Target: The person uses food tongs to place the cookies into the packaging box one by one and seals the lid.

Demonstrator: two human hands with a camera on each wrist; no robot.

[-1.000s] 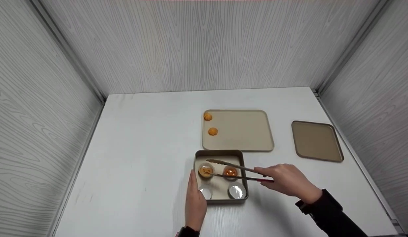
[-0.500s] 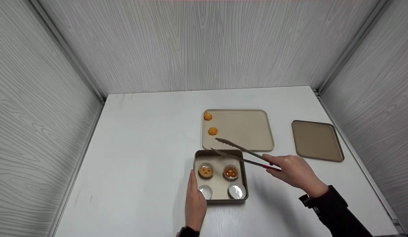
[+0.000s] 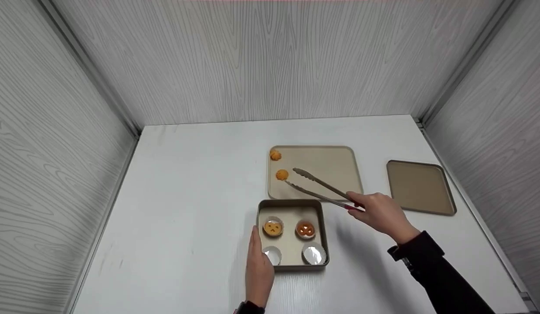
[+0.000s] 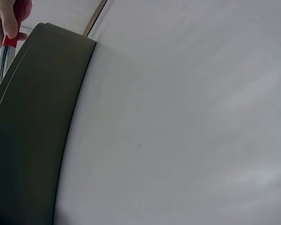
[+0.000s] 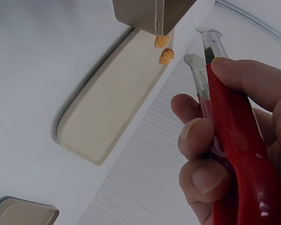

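Note:
My right hand (image 3: 382,216) grips red-handled metal tongs (image 3: 324,185), fingers and thumb curled round the handles (image 5: 239,145). The tongs' arms stand apart over the shallow beige tray (image 3: 326,152), one tip close to an orange shell-shaped cookie (image 3: 282,175). Another orange cookie (image 3: 275,155) lies in the tray's far left corner. My left hand (image 3: 258,270) rests with straight fingers against the left wall of a deep square baking tin (image 3: 326,235). Inside the tin, two foil cups hold a pale face-patterned cookie (image 3: 273,227) and a browner one (image 3: 305,229).
Two bare foil cups, a right one (image 3: 314,253) and a left one (image 3: 273,254) partly behind my left hand, stand in the tin's near half. A brown square tray (image 3: 421,187) lies at the right. Wood-grain panels (image 3: 261,61) border the white table (image 3: 178,196).
My right hand has carried the tongs from over the tin's cups up and away to the beige tray, beside the nearer orange cookie. My left hand and the tin stay put.

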